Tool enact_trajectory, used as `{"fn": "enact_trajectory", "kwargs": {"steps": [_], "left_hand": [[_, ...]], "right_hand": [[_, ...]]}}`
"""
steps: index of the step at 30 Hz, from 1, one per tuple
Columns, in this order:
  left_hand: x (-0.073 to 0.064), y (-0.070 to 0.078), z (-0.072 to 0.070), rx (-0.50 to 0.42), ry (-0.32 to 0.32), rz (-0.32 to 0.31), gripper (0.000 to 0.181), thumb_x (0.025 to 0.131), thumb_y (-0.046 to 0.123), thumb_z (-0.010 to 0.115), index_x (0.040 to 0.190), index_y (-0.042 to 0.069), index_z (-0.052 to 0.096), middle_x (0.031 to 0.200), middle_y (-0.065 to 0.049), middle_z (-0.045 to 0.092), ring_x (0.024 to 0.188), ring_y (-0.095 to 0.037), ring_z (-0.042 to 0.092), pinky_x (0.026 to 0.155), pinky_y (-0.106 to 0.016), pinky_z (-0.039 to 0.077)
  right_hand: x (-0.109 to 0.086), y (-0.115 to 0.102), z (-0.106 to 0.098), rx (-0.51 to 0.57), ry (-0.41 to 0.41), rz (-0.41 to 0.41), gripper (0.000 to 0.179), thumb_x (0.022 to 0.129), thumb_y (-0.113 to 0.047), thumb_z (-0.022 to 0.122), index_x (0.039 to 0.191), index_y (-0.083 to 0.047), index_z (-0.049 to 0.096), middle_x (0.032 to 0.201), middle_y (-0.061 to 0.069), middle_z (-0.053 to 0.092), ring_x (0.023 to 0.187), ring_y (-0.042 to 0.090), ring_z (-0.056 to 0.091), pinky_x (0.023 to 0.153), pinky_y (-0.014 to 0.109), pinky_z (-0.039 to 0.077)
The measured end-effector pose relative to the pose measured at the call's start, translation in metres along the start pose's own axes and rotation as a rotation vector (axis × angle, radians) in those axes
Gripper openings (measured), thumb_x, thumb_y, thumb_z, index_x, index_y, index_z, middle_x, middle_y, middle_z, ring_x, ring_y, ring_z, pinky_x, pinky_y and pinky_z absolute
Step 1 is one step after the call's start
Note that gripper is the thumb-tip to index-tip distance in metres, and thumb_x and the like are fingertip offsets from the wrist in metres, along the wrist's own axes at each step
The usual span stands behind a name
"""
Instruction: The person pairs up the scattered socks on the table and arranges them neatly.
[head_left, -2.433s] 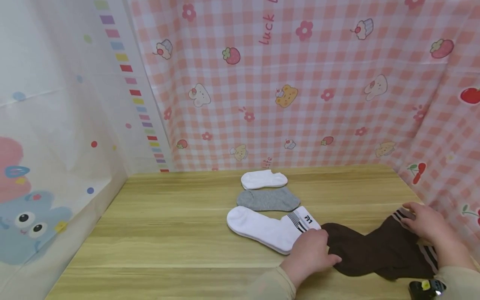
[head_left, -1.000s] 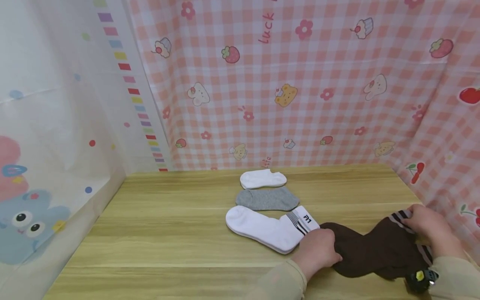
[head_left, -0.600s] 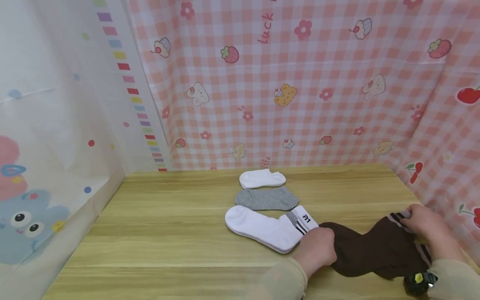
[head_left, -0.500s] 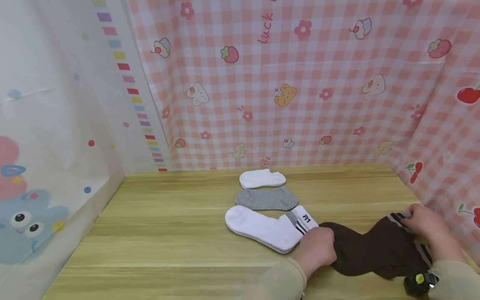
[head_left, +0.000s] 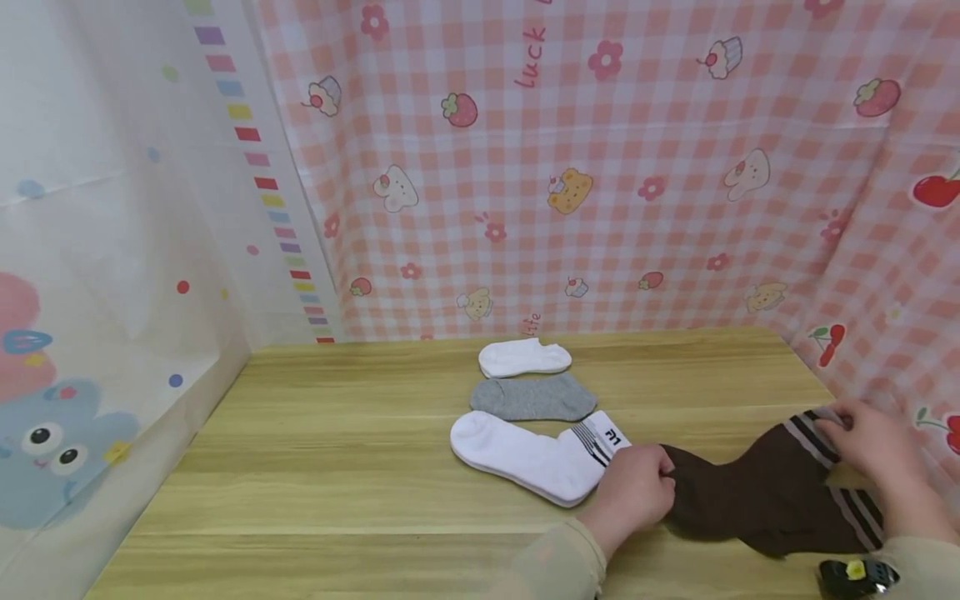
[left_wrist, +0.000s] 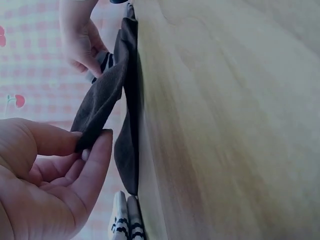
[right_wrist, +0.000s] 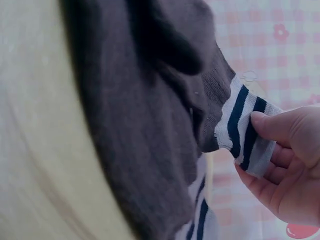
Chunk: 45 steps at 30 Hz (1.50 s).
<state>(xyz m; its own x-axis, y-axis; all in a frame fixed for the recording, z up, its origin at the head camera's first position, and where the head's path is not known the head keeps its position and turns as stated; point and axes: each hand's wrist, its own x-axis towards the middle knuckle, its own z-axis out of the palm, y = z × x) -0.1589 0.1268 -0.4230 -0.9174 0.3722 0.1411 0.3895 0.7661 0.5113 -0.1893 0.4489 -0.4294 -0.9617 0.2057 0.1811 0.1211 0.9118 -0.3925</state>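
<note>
A dark brown sock [head_left: 750,475] with a striped cuff stretches between both hands at the right of the table. My left hand [head_left: 630,493] pinches its toe end between thumb and fingers. At the other end, my right hand [head_left: 877,442] pinches the striped cuff [right_wrist: 242,127], thumb on top. In the left wrist view this sock is raised above a second brown sock [left_wrist: 129,150], which lies along the tabletop. The second sock's striped cuff [head_left: 858,508] shows below the right hand; much of its foot is covered in the head view.
Left of the brown socks lie a white pair with black-striped cuffs [head_left: 517,458], grey ankle socks [head_left: 534,398] and short white socks [head_left: 525,358], in a column on the wooden table [head_left: 315,467]. A pink checked cloth [head_left: 480,167] hangs behind.
My right hand has moved right and slightly up with the upper sock's cuff. My left hand has raised its toe end. Earlier, the two brown socks lay closer together.
</note>
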Motion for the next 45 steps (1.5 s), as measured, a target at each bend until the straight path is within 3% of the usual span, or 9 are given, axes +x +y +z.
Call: {"fn": "enact_trajectory", "kwargs": {"steps": [4, 13, 16, 18, 22, 29, 31, 38, 45], "left_hand": [[-0.002, -0.002, -0.002, -0.088, 0.033, 0.004, 0.006, 0.084, 0.017, 0.075, 0.082, 0.021, 0.071, 0.072, 0.016, 0.061, 0.071, 0.002, 0.056, 0.064, -0.011, 0.040], [-0.007, -0.012, -0.006, -0.212, 0.135, 0.075, 0.010, 0.082, 0.007, 0.075, 0.082, 0.017, 0.071, 0.069, 0.015, 0.061, 0.066, 0.005, 0.052, 0.062, -0.008, 0.037], [-0.009, -0.015, -0.008, -0.259, 0.145, 0.075, 0.012, 0.081, 0.003, 0.074, 0.084, 0.015, 0.071, 0.071, 0.013, 0.063, 0.066, 0.005, 0.053, 0.063, -0.009, 0.039], [-0.010, -0.017, -0.008, -0.283, 0.147, 0.073, 0.014, 0.081, 0.002, 0.073, 0.086, 0.014, 0.071, 0.073, 0.012, 0.064, 0.068, 0.005, 0.053, 0.065, -0.010, 0.041], [-0.012, -0.021, -0.009, -0.310, 0.173, 0.100, 0.017, 0.079, -0.001, 0.072, 0.088, 0.014, 0.071, 0.075, 0.010, 0.065, 0.070, 0.004, 0.055, 0.067, -0.010, 0.042], [-0.014, -0.024, -0.014, -0.383, 0.218, 0.081, 0.017, 0.082, -0.003, 0.070, 0.090, 0.012, 0.071, 0.077, 0.009, 0.065, 0.071, 0.003, 0.056, 0.069, -0.012, 0.044], [-0.014, -0.026, -0.016, -0.407, 0.231, 0.072, 0.017, 0.083, -0.004, 0.069, 0.090, 0.010, 0.072, 0.077, 0.007, 0.066, 0.073, 0.001, 0.057, 0.069, -0.013, 0.045], [-0.015, -0.030, -0.025, -0.425, 0.267, 0.071, 0.016, 0.086, -0.004, 0.067, 0.094, 0.009, 0.073, 0.080, 0.005, 0.066, 0.077, -0.003, 0.059, 0.073, -0.016, 0.047], [-0.014, -0.035, -0.033, -0.431, 0.318, 0.104, 0.016, 0.086, -0.005, 0.067, 0.093, 0.007, 0.073, 0.081, 0.003, 0.068, 0.077, -0.003, 0.060, 0.072, -0.016, 0.048]], "right_hand": [[-0.003, -0.005, -0.005, 0.016, 0.051, 0.035, 0.027, 0.094, -0.008, 0.061, 0.102, 0.017, 0.052, 0.086, 0.033, 0.056, 0.076, 0.045, 0.053, 0.068, 0.058, 0.043], [-0.012, -0.015, -0.014, 0.041, 0.115, 0.077, 0.030, 0.099, -0.012, 0.057, 0.107, 0.016, 0.051, 0.100, 0.040, 0.054, 0.089, 0.053, 0.052, 0.077, 0.063, 0.042], [-0.011, -0.011, -0.012, 0.064, 0.122, 0.104, 0.034, 0.100, -0.016, 0.056, 0.111, 0.016, 0.050, 0.104, 0.040, 0.053, 0.093, 0.054, 0.052, 0.079, 0.063, 0.042], [-0.010, -0.002, -0.005, 0.064, 0.147, 0.091, 0.040, 0.102, -0.025, 0.054, 0.112, 0.014, 0.051, 0.105, 0.039, 0.053, 0.093, 0.054, 0.053, 0.073, 0.059, 0.044], [-0.011, -0.001, -0.004, 0.074, 0.168, 0.088, 0.040, 0.102, -0.024, 0.054, 0.113, 0.015, 0.051, 0.107, 0.040, 0.053, 0.095, 0.055, 0.054, 0.073, 0.059, 0.045], [0.012, 0.055, 0.031, 0.082, 0.196, 0.071, 0.052, 0.100, -0.039, 0.055, 0.118, 0.010, 0.053, 0.111, 0.035, 0.055, 0.096, 0.051, 0.055, 0.074, 0.060, 0.044], [0.008, 0.044, 0.025, 0.082, 0.194, 0.080, 0.049, 0.101, -0.036, 0.055, 0.117, 0.010, 0.053, 0.111, 0.036, 0.055, 0.096, 0.051, 0.055, 0.071, 0.057, 0.046], [-0.023, -0.027, -0.014, 0.124, 0.189, 0.059, 0.035, 0.101, -0.017, 0.056, 0.110, 0.016, 0.052, 0.103, 0.040, 0.054, 0.091, 0.053, 0.054, 0.072, 0.060, 0.045], [-0.028, -0.040, -0.017, 0.115, 0.216, 0.043, 0.032, 0.100, -0.015, 0.057, 0.106, 0.016, 0.053, 0.097, 0.037, 0.055, 0.086, 0.051, 0.055, 0.071, 0.060, 0.045]]}}
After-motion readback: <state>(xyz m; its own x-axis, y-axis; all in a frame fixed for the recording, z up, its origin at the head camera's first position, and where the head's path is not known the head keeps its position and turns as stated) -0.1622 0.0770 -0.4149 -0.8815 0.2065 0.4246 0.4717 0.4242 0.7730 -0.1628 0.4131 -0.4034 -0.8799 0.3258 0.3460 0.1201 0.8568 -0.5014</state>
